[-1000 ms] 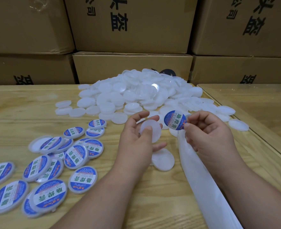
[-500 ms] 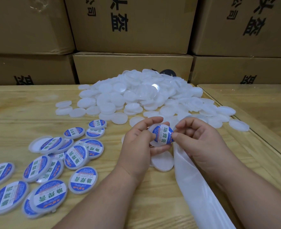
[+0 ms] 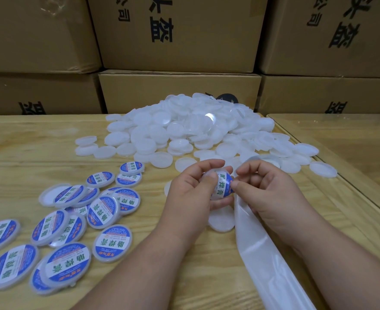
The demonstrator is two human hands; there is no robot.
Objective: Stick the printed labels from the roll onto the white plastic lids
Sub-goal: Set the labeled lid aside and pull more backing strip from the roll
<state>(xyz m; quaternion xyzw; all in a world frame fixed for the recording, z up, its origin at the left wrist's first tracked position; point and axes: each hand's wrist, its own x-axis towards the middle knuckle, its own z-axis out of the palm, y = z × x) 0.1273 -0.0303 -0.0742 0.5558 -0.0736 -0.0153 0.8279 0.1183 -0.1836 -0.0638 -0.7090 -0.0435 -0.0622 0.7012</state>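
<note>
1. Lid [image 3: 216, 186] held above worktop [image 3: 28, 153] in left hand [image 3: 192, 193], fingers curled round rim, thumb on blue label [image 3: 222, 183].
2. Right hand [image 3: 265, 186] fingers bent, thumb tip at label edge; pinch or mere touch unclear.
3. Best: press from centre outward, smooth edges flat.
4. Backing strip [image 3: 258, 242] trailing under right wrist.
5. Blank lids [image 3: 184, 128] heaped behind; labelled lids [image 3: 104, 209] left; cartons [image 3: 180, 90] stacked at back.

You hold one white lid [image 3: 216, 186] wearing a blue-and-white label [image 3: 223, 183], plain lids [image 3: 184, 130] heaped behind, labelled lids [image 3: 77, 215] scattered left.
</note>
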